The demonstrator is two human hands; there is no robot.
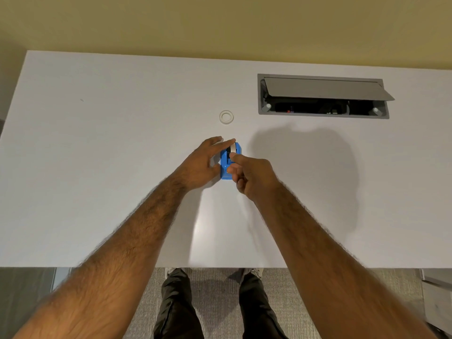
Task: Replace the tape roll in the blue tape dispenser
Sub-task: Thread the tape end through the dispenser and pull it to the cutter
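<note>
The blue tape dispenser (226,167) stands on the white table (97,167) at the centre, with a roll seated in its top (231,149). My left hand (204,162) holds the dispenser from its left side, index finger stretched over the top. My right hand (252,177) is at the dispenser's right side, thumb and forefinger pinched at the tape near the roll; whether tape is between them is too small to tell. A separate white tape roll (226,116) lies flat on the table a little beyond the dispenser.
A grey cable hatch (322,96) with its lid propped open is set into the table at the back right. The table's near edge runs just above my legs and shoes on the carpet. A yellow wall lies behind the table.
</note>
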